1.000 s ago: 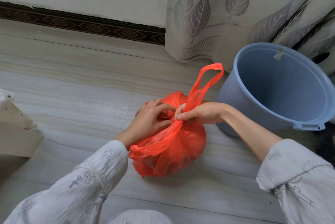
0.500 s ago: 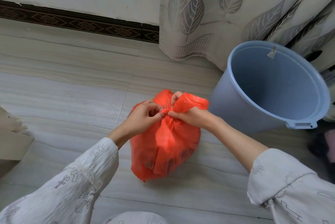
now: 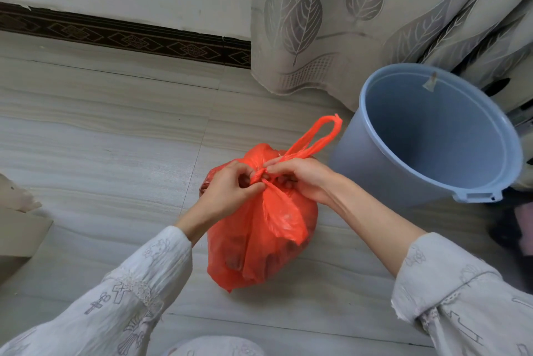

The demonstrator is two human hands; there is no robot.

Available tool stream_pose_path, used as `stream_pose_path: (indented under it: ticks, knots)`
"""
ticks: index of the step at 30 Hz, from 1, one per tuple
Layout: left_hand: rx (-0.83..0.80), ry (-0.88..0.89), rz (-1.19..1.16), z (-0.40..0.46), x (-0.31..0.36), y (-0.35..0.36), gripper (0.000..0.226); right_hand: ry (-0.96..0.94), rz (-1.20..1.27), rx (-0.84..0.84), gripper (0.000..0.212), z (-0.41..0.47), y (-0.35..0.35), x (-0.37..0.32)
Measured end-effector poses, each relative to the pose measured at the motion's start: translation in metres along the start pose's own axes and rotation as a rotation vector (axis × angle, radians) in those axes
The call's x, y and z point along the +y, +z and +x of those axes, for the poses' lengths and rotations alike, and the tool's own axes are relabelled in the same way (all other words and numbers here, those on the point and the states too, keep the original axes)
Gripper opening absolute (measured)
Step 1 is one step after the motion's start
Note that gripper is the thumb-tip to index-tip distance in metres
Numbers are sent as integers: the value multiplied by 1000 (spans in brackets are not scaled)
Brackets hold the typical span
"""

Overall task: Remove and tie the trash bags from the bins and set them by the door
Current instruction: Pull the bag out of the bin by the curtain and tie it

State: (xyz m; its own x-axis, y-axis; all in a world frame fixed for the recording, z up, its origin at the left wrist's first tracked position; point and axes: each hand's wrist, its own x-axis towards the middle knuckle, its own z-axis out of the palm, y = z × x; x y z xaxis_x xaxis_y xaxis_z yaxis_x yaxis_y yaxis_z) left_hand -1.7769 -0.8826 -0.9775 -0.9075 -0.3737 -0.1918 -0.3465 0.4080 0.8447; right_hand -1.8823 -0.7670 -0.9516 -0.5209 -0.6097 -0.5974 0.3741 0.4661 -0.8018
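Note:
A full orange-red trash bag [image 3: 259,243] stands on the tiled floor in the middle of the view. Its neck is twisted into a knot between my hands. My left hand [image 3: 230,191] pinches the knot from the left. My right hand [image 3: 300,179] pinches it from the right. One bag handle [image 3: 320,136] loops up and to the right, and the other hangs down over the front of the bag. A light blue plastic bin [image 3: 375,159] with no bag inside stands just right of the trash bag.
A leaf-patterned curtain [image 3: 346,23] hangs behind the bin against the white wall with its dark skirting [image 3: 129,38]. A cardboard box [image 3: 17,228] sits at the left edge. Dark objects [image 3: 510,228] lie at the right edge.
The handles have been pulled through into a knot. One handle loop has sprung back up to the right, and the other flap now hangs down the front of the bag.

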Motion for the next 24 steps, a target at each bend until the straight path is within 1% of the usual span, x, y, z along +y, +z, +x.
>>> stream_pose_path:
  ticks: [2, 3, 4, 8, 10, 12, 14, 15, 17, 19, 20, 21, 22, 23, 24]
  knots:
    - [114, 6, 32, 0, 4, 2, 19, -5, 116, -27, 23, 1, 1, 0]
    - [142, -4, 17, 0, 6, 2, 17, -17, 163, -43, 25, 0, 1, 0]
    - [134, -19, -21, 0, 7, 1, 16, -41, 181, -51, 27, 0, 2, 2]
    - [-28, -58, -225, -4, 11, -8, 16, -164, 149, 7, 29, -2, 6, 9]
    - [-45, -93, -294, -3, 11, -15, 16, -213, 108, 52, 30, -2, 5, 11]
    - [-49, -97, -270, 1, 9, -21, 15, -250, 106, 70, 31, 0, 4, 12]
    - [-93, -44, -155, 7, 7, -23, 21, -272, 119, 67, 33, 0, 3, 13]
    - [-115, -19, -97, 8, 7, -22, 21, -282, 110, 67, 34, 0, 4, 13]
    - [-100, -4, -23, 11, 9, -19, 17, -320, 42, 105, 34, -2, 4, 10]
    - [-41, 25, 0, 12, 9, -16, 24, -367, -65, 156, 30, -3, 2, 5]
    - [-18, 54, 11, 11, 10, -15, 20, -405, -146, 163, 24, -4, 0, 2]
    - [-5, 80, 31, 10, 10, -14, 9, -448, -252, 169, 16, -3, -2, 1]
    - [14, 117, 70, 10, 11, -13, 9, -486, -375, 187, 8, -3, -3, 0]
    - [22, 149, 128, 9, 11, -12, 20, -496, -499, 234, 8, -2, -5, 0]
    - [24, 176, 214, 8, 13, -12, 24, -485, -608, 288, 16, -3, -6, 0]
